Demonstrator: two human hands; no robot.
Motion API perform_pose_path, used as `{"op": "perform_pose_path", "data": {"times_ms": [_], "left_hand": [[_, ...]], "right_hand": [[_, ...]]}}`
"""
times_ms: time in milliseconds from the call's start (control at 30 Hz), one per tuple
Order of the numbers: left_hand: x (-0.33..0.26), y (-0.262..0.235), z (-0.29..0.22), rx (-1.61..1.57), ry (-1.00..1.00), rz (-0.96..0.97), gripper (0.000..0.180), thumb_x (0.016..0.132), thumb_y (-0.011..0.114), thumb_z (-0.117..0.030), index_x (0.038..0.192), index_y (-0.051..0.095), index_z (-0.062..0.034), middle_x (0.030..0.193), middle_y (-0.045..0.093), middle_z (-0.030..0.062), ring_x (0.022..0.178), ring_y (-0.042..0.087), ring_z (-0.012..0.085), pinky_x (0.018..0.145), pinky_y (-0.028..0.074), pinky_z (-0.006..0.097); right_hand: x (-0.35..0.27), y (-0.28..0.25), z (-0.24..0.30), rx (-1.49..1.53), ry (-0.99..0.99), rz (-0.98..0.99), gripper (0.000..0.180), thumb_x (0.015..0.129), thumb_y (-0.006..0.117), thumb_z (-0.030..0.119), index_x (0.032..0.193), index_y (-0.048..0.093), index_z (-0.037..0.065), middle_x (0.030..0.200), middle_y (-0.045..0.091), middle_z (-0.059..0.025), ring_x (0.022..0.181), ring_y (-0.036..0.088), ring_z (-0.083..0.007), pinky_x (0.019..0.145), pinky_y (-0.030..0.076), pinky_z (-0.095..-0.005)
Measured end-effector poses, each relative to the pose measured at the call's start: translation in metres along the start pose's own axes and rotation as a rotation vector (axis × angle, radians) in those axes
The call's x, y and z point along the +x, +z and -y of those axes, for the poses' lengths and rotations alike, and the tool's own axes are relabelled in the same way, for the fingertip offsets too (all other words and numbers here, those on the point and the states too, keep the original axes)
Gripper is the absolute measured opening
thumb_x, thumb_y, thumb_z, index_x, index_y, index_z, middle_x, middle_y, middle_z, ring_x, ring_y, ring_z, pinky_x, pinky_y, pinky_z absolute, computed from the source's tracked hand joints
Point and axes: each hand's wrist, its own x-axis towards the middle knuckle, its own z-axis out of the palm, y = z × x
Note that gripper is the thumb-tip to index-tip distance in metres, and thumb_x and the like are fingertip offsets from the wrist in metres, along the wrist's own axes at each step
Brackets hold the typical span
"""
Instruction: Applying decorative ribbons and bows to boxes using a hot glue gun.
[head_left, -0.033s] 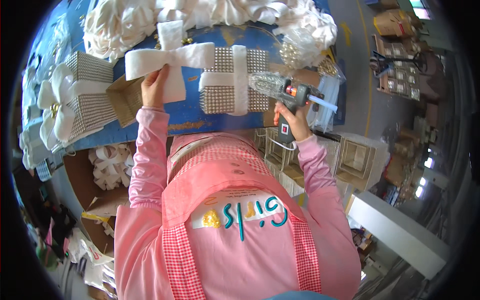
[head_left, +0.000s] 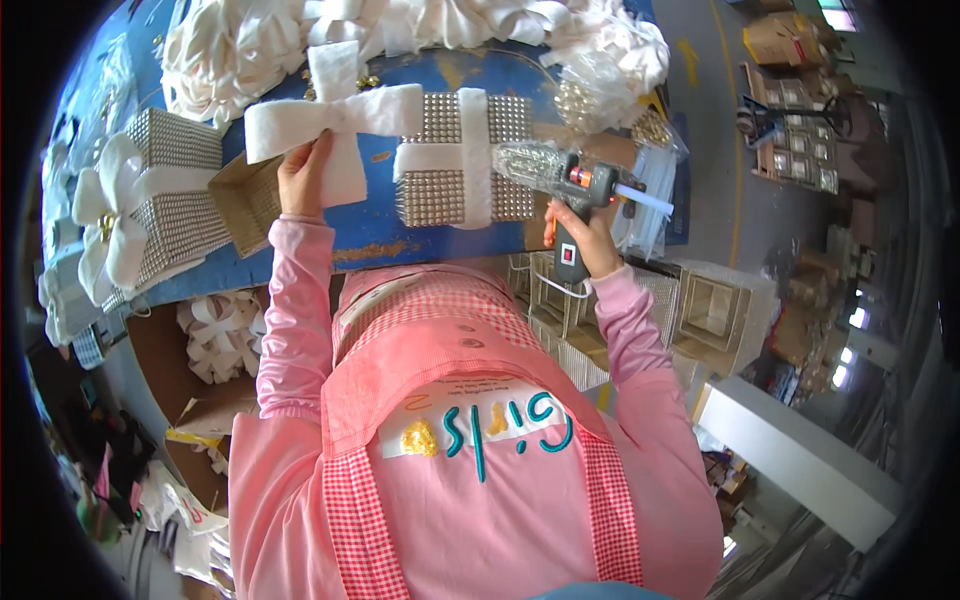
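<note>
My left hand (head_left: 304, 180) pinches a white felt bow (head_left: 385, 112) at its middle from below, its tails spread up and down. In my right hand (head_left: 592, 238) is a dark hot glue gun (head_left: 598, 186), gripped by its handle, with a pale glue stick out of its back. The gun's nozzle end, wrapped in shiny foil-like material, points left at a box covered in silver beads (head_left: 428, 200). White felt strips (head_left: 473, 140) cross over this box. Whether the nozzle touches the strip, I cannot tell. The bow's right loop reaches the box's upper left edge.
At left stands another beaded box (head_left: 185, 235) with a white bow (head_left: 115, 215), beside an open brown carton (head_left: 245, 205). White ribbon loops (head_left: 235, 60) pile along the blue table's (head_left: 385, 225) far side. A bag of beads (head_left: 580, 100) lies at right. Below left, a cardboard box (head_left: 160, 370) holds bows.
The whole view has shifted slightly. My left hand still pinches the bow and my right still holds the glue gun at the box, with hardly any movement.
</note>
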Motion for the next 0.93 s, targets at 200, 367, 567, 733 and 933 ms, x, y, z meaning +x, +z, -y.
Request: {"op": "perform_pose_path", "data": {"times_ms": [200, 367, 567, 733, 933], "left_hand": [[0.001, 0.007, -0.002, -0.003, -0.002, 0.019, 0.024, 0.079, 0.068, -0.019, 0.092, 0.066, 0.0012, 0.084, 0.064, 0.0047, 0.073, 0.058, 0.0101, 0.065, 0.046, 0.022], [-0.002, 0.011, 0.001, -0.010, -0.006, 0.026, 0.025, 0.079, 0.068, -0.019, 0.094, 0.066, 0.0009, 0.084, 0.065, 0.0047, 0.073, 0.059, 0.0100, 0.066, 0.046, 0.022], [-0.005, 0.007, 0.000, 0.008, -0.009, 0.014, 0.025, 0.079, 0.069, -0.020, 0.093, 0.066, 0.0009, 0.083, 0.065, 0.0044, 0.072, 0.058, 0.0096, 0.065, 0.046, 0.022], [-0.004, 0.005, -0.003, 0.001, 0.008, 0.003, 0.025, 0.079, 0.069, -0.020, 0.092, 0.066, 0.0004, 0.082, 0.064, 0.0044, 0.071, 0.058, 0.0098, 0.064, 0.046, 0.022], [0.002, -0.006, -0.011, -0.101, 0.016, -0.105, 0.026, 0.080, 0.067, -0.019, 0.095, 0.064, 0.0009, 0.087, 0.064, 0.0064, 0.073, 0.060, 0.0134, 0.065, 0.049, 0.024]], "right_hand": [[-0.003, -0.005, 0.004, 0.151, -0.033, 0.090, 0.033, 0.090, 0.050, 0.031, 0.101, 0.052, 0.000, 0.092, 0.061, -0.0128, 0.085, 0.061, -0.0206, 0.067, 0.048, -0.0265], [-0.006, -0.012, -0.007, 0.084, -0.031, 0.105, 0.037, 0.091, 0.048, 0.035, 0.104, 0.051, 0.001, 0.094, 0.061, -0.0132, 0.090, 0.060, -0.0195, 0.070, 0.047, -0.0275], [-0.013, -0.001, 0.003, 0.067, -0.035, 0.071, 0.033, 0.089, 0.053, 0.033, 0.092, 0.057, 0.001, 0.082, 0.062, -0.0092, 0.077, 0.060, -0.0166, 0.070, 0.046, -0.0275], [-0.013, 0.001, 0.000, 0.065, -0.096, 0.054, 0.029, 0.088, 0.056, 0.029, 0.091, 0.056, 0.000, 0.080, 0.061, -0.0094, 0.074, 0.060, -0.0167, 0.068, 0.047, -0.0282], [-0.013, 0.000, -0.001, 0.081, -0.057, 0.050, 0.029, 0.087, 0.057, 0.027, 0.093, 0.056, -0.001, 0.080, 0.060, -0.0104, 0.073, 0.060, -0.0177, 0.069, 0.047, -0.0292]]}}
